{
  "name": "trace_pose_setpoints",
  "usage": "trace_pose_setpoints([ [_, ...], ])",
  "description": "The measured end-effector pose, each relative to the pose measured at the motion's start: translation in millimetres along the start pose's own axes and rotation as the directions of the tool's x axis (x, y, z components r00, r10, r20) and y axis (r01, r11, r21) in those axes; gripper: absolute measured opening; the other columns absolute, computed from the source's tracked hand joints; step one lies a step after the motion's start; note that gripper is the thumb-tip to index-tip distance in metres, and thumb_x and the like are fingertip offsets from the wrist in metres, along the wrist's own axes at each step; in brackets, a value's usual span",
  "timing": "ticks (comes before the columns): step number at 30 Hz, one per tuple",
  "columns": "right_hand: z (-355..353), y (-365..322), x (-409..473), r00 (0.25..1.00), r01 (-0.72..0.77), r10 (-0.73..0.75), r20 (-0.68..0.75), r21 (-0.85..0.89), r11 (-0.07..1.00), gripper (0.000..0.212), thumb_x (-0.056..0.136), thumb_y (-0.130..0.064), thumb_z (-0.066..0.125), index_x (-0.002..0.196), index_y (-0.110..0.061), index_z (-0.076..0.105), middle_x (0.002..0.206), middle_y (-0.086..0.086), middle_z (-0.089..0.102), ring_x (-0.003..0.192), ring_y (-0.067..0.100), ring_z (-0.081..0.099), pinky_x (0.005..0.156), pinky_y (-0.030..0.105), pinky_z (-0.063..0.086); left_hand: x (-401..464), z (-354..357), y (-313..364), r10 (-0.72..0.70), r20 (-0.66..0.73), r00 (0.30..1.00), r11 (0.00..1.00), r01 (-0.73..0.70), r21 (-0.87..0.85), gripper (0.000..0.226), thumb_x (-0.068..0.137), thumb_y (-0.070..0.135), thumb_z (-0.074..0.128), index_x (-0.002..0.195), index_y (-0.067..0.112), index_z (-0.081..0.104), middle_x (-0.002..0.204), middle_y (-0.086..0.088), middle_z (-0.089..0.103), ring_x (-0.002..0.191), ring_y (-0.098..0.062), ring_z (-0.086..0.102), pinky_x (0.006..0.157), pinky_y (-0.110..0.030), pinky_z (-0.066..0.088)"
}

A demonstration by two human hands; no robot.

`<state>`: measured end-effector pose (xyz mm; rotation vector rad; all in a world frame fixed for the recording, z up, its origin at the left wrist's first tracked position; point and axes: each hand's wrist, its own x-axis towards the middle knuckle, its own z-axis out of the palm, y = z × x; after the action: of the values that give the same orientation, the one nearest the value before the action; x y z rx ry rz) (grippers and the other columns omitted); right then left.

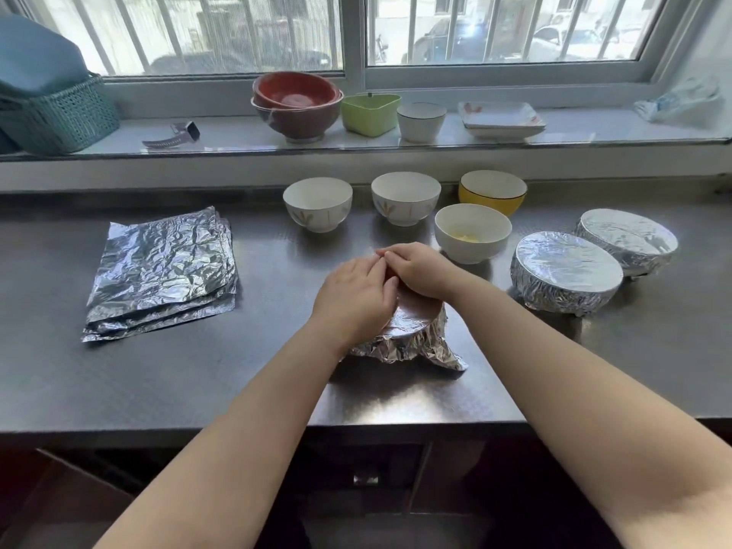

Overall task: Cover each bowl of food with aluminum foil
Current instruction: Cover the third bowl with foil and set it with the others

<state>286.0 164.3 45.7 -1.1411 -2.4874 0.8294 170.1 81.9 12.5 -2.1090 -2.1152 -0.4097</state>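
Observation:
A bowl draped in aluminum foil (pixel 412 330) stands on the steel counter (pixel 198 374) in front of me. My left hand (pixel 354 297) lies over its left and top side, and my right hand (pixel 420 269) lies over its far side. Both press the foil against the bowl with fingers curved over it, fingertips meeting at the far rim. Two foil-covered bowls (pixel 566 277) (pixel 628 239) sit at the right. Uncovered bowls stand behind: two white patterned ones (pixel 317 204) (pixel 406 198), a yellow one (pixel 493 192) and a white one with yellow food (pixel 473 231). A stack of foil sheets (pixel 162 275) lies at the left.
On the window sill (pixel 237 140) stand stacked red-brown bowls (pixel 297 105), a green container (pixel 370 112), a white cup (pixel 422 120), square plates (pixel 501 118), a plastic bag (pixel 683 103) and a teal basket (pixel 55 116). The counter's front edge runs just below the wrapped bowl.

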Motion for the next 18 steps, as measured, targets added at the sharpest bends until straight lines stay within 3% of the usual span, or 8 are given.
trace_pose_setpoints([
  [4,-2.5,6.5,-6.9,0.999,-0.04,0.041,-0.003,0.123,0.992,0.034,0.103,-0.013,0.041,0.13,-0.007,0.061,0.131,0.01,0.063,0.121,0.02,0.055,0.095,0.018,0.035,4.4,-8.8,-3.9,0.059,0.134,0.989,0.998,-0.057,-0.013,0.055,0.102,0.038,0.029,0.149,0.01,0.03,0.153,-0.009,0.035,0.14,-0.023,0.032,0.115,-0.035,0.021],
  [8,4.4,14.0,-12.2,0.995,-0.038,0.054,-0.084,0.184,0.982,0.033,0.1,-0.01,0.043,0.117,-0.009,0.071,0.107,0.009,0.073,0.1,0.022,0.065,0.093,0.034,0.049,6.3,-9.4,5.6,0.0,0.186,0.983,0.994,0.02,-0.108,0.056,0.099,0.045,0.026,0.15,0.019,0.027,0.154,-0.003,0.032,0.141,-0.021,0.027,0.114,-0.048,0.021],
  [11,10.5,16.0,-19.3,0.986,-0.048,0.098,-0.135,0.334,0.941,0.034,0.097,-0.006,0.044,0.115,-0.013,0.072,0.086,-0.006,0.072,0.079,0.011,0.066,0.077,0.028,0.052,0.6,-3.0,8.3,-0.024,0.196,0.98,0.998,0.036,-0.059,0.06,0.098,0.053,0.019,0.152,0.026,0.022,0.158,0.005,0.021,0.147,-0.017,0.014,0.115,-0.054,0.014],
  [13,12.6,16.5,-23.8,0.979,-0.051,0.144,-0.148,0.501,0.864,0.034,0.095,-0.001,0.043,0.109,-0.01,0.073,0.083,-0.005,0.073,0.082,0.014,0.069,0.075,0.024,0.054,1.1,-2.8,6.6,-0.025,0.213,0.977,0.999,0.033,-0.034,0.061,0.099,0.055,0.017,0.153,0.027,0.019,0.16,0.006,0.016,0.148,-0.016,0.008,0.116,-0.052,0.013],
  [16,15.0,20.0,-28.3,0.977,-0.112,0.207,-0.054,0.696,0.71,0.038,0.095,0.009,0.037,0.073,-0.009,0.062,0.043,-0.013,0.055,0.042,-0.004,0.051,0.047,0.014,0.039,2.1,-2.6,5.4,-0.003,0.221,0.975,1.0,0.004,-0.004,0.061,0.099,0.054,0.016,0.153,0.027,0.018,0.161,0.004,0.014,0.149,-0.017,0.008,0.116,-0.052,0.015],
  [18,16.4,22.4,-27.9,0.972,-0.146,0.234,-0.006,0.768,0.623,0.04,0.095,0.008,0.037,0.066,-0.012,0.056,0.037,-0.012,0.049,0.035,-0.002,0.045,0.041,0.013,0.036,2.4,-2.4,5.1,0.002,0.228,0.974,1.0,-0.004,0.009,0.061,0.099,0.053,0.016,0.153,0.026,0.017,0.162,0.003,0.013,0.149,-0.018,0.008,0.117,-0.051,0.015],
])
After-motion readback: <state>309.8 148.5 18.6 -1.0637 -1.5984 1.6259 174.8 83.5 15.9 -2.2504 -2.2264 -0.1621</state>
